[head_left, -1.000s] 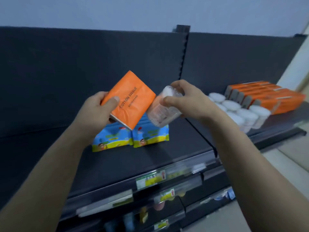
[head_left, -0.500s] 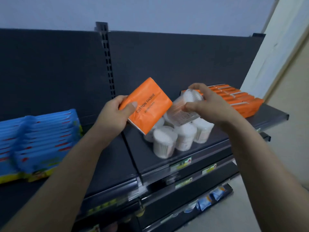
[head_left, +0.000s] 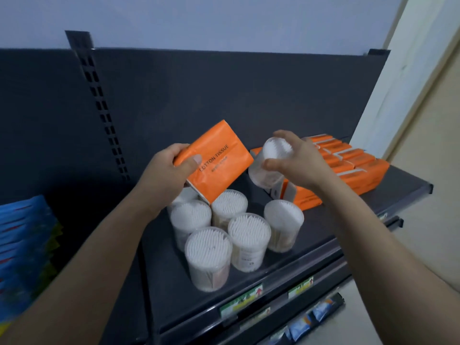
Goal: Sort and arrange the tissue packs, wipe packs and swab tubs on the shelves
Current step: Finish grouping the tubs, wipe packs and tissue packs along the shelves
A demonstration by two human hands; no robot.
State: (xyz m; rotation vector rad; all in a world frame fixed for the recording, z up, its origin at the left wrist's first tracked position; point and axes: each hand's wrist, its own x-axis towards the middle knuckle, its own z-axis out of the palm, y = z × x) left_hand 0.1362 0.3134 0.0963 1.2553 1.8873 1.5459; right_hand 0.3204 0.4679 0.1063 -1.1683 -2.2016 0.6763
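The left hand (head_left: 161, 175) curls round an orange tissue pack (head_left: 219, 160) while the right hand (head_left: 303, 163) pinches a tilted swab tub (head_left: 270, 158) near the standing tubs (head_left: 249, 235), probably to sort the 2 into matching groups.

Stack of blue wipe packs (head_left: 25, 245), far left of left hand (head_left: 164, 175): cut by frame edge, blurred, print unreadable.
Rear swab tub (head_left: 184, 195) just below left hand: mostly hidden behind orange plastic tissue pack (head_left: 216, 160). Pack's smaller print too small to read; left fingers hidden behind it.
Clear plastic swab tub (head_left: 271, 160): partly covered by right hand (head_left: 298, 160).
Row of orange tissue packs (head_left: 356, 168) beyond right hand: near end hidden by hand and wrist.
Shelf-edge paper labels (head_left: 241, 301) below both hands: blurred.
Blue sachets (head_left: 323, 307) lower down: partly hidden by shelf edge, cannot tell what they are.
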